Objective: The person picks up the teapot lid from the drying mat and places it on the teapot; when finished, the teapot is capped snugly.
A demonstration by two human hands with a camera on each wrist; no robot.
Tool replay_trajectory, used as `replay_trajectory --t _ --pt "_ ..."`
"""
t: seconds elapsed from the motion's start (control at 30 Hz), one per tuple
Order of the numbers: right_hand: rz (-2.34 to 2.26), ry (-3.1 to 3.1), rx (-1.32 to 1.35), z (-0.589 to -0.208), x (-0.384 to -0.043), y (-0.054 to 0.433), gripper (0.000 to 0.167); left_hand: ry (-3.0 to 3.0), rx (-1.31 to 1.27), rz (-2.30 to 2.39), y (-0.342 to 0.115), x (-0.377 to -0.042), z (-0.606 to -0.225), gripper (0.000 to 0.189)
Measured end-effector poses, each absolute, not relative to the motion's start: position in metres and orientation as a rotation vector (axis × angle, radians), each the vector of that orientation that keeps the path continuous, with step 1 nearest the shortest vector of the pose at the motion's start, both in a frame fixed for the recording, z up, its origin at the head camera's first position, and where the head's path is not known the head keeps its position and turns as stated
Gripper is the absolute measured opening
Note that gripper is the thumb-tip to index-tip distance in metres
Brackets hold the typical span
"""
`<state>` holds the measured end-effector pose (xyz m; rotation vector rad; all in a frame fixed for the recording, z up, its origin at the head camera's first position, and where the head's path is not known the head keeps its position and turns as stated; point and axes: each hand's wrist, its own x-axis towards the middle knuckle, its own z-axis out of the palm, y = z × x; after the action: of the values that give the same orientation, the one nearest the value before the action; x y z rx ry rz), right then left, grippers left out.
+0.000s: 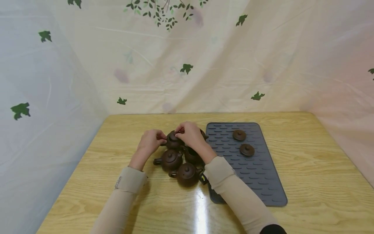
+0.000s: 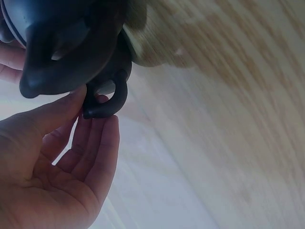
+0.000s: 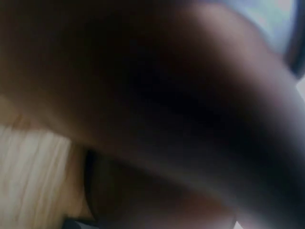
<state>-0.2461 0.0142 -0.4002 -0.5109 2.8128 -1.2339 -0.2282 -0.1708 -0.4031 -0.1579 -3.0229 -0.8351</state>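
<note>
Gripping the far teapot (image 1: pixel 174 143) by its handle (image 2: pixel 122 98) with the left hand (image 1: pixel 148 141), thumb and fingertips closed in around the loop; pinching, by all appearances, the lid (image 1: pixel 173 136) from above with the right hand (image 1: pixel 191 135), thumb and forefinger drawn near each other. Standing on the tabletop (image 1: pixel 315 162), at three o'clock from the left hand and nine o'clock from the right, within reach of both. Running lengthwise from the handle near nine o'clock toward roughly three, judging by the handle alone. Probably turning on lid against opening, with the right hand nearer to both; lying over the opening, yet impossible to call fully seated or tilted. Crowded at six o'clock by the left teapot (image 1: pixel 170 161), at four by the open teapot (image 1: pixel 191 158), and farther off toward five by the front teapot (image 1: pixel 187 177). With two loose lids (image 1: pixel 239 135) well apart at three o'clock on the mat (image 1: pixel 254 177). Unable to see the spout behind the right hand, or more than a sliver of a further teapot (image 1: pixel 204 135). Mostly dark blur in the right wrist view; cropped at ten o'clock in the left.
</note>
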Motion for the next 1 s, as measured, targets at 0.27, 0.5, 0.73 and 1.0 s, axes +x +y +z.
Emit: replay_trajectory --t 0.27,0.5,0.73,1.0 --pt "-1.249 2.799 -0.538 -0.4015 -0.2486 0.0092 0.011 -3.032 -0.158 -0.832 -0.1698 -0.2287 -0.3987 0.009" --pt "-1.231 2.805 -0.518 -0.4017 -0.2478 0.0062 0.011 -3.052 -0.152 -0.832 -0.1708 -0.2282 -0.3964 0.009" --pt "-1.128 2.847 -0.537 -0.4019 -0.2469 0.004 0.012 -3.053 -0.146 -0.833 -0.1716 -0.2281 -0.3962 0.009" --pt "-1.16 2.793 -0.525 -0.3992 -0.2447 0.0092 0.015 -3.065 -0.182 -0.824 -0.1743 -0.2305 -0.3973 0.011"
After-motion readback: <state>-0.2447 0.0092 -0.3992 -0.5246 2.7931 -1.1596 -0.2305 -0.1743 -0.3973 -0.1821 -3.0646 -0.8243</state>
